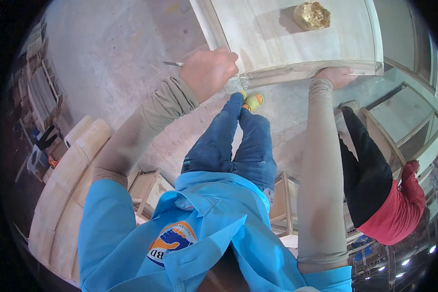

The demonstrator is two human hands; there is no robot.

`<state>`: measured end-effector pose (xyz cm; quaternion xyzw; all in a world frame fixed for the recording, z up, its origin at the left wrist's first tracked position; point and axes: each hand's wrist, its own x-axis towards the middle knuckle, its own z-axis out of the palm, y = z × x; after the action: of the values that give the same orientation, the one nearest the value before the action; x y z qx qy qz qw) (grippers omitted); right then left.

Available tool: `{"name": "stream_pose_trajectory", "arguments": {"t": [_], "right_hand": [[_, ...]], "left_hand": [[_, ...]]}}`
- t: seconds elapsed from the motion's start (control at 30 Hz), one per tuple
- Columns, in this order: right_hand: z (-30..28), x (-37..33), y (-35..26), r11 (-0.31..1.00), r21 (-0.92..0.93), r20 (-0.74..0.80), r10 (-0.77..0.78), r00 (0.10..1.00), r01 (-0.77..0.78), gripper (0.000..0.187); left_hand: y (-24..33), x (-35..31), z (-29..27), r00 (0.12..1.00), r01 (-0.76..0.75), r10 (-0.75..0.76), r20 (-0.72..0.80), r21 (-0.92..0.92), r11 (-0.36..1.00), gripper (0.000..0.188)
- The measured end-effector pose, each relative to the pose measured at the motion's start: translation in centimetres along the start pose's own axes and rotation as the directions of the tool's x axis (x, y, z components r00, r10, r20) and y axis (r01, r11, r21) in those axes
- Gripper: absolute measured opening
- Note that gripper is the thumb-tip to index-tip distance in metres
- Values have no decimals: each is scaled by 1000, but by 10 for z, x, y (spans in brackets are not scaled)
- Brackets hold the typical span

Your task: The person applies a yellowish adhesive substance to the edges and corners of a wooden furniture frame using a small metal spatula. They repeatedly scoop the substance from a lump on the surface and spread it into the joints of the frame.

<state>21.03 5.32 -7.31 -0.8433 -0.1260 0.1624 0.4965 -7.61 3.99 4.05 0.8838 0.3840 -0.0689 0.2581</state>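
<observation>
Left hand (pixel 208 72) clenched in a fist around a thin metal tool (pixel 173 63), tip projecting leftward, knuckles against the lower left corner of a pale wooden panel (pixel 297 44). Right hand (pixel 337 76) pressed to the panel's lower edge, fingers tucked beneath, spread not discernible. Yellowish lump (pixel 312 15) resting on the panel's upper face. Below: blue jeans (pixel 238 146), concrete floor (pixel 117 48). At right, another person in a red top (pixel 399 209). Curved wooden pieces (pixel 68 185) at left.
</observation>
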Motion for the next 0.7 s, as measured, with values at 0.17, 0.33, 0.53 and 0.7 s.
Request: {"name": "stream_pose_trajectory", "arguments": {"t": [0.17,0.33,0.53,0.7], "right_hand": [[2,6,9,997,46,-8,-69,998,70,57],[1,7,12,983,170,5,-71,997,69,56],[4,15,31,959,248,14,-147,989,139,60],[-1,17,32,966,250,81,-93,992,70,62]], "left_hand": [[-11,3,-3,985,-48,3,-174,-256,966,12],[-4,22,2,977,22,-122,-177,-482,876,9],[38,70,20,914,-28,-174,-367,-484,874,13],[71,105,22,895,18,-229,-383,-482,876,14]]}}
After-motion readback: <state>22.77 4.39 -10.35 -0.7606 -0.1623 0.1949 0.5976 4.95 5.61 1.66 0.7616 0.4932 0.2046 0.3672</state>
